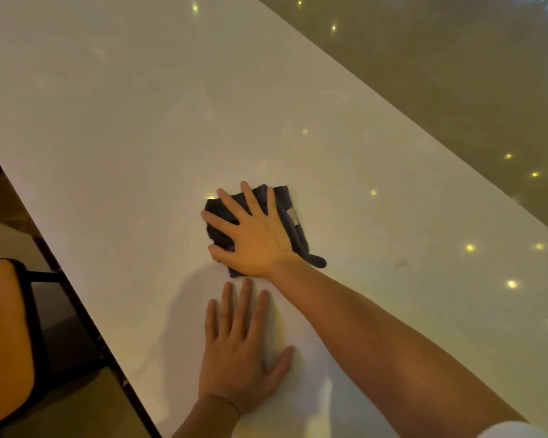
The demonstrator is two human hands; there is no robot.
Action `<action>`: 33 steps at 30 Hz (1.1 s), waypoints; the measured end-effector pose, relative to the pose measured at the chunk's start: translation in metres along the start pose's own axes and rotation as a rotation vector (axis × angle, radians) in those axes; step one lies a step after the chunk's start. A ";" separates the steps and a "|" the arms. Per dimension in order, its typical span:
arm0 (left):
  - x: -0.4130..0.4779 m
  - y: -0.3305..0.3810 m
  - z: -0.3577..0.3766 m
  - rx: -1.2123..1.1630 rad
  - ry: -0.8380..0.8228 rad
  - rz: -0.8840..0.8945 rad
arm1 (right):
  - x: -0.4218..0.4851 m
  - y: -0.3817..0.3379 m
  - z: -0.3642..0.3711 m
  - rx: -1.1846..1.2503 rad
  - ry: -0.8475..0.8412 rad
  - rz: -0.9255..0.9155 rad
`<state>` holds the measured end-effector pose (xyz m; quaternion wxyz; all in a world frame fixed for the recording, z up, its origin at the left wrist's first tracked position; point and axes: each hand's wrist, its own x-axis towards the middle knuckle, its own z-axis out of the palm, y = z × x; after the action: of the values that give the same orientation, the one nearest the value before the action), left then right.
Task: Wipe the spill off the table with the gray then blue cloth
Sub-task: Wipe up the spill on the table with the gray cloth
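While the right hand presses flat, fingers spread, on the crumpled dark gray cloth, nothing is gripped. Left hand lies open-palmed on the glossy white table. Spill possibly hidden beneath cloth.

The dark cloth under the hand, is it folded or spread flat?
Folded and bunched: the dark cloth shows layered edges and creases beside the right hand.

Likely dining hall or canteen: long glossy white stone-look table, orange padded black-framed chair, polished floor.

Right hand presses dark cloth flat on table.
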<state>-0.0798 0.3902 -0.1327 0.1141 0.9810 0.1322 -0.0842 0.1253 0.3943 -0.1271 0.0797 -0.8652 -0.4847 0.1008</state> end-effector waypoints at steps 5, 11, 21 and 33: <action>-0.002 -0.003 -0.001 -0.002 0.012 0.022 | -0.084 0.095 -0.014 -0.060 0.098 0.487; -0.002 -0.004 -0.002 -0.018 -0.002 0.030 | -0.182 0.141 -0.022 -0.025 0.105 1.170; -0.009 -0.011 -0.014 -0.382 0.210 0.068 | -0.202 -0.015 0.028 -0.073 0.011 -0.146; -0.007 -0.011 -0.010 -0.264 0.133 0.033 | -0.180 0.004 0.010 -0.058 0.148 0.616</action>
<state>-0.0880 0.4009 -0.1242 0.2346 0.9629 0.1335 0.0008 0.0348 0.2387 -0.1200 0.0557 -0.9782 -0.1956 0.0430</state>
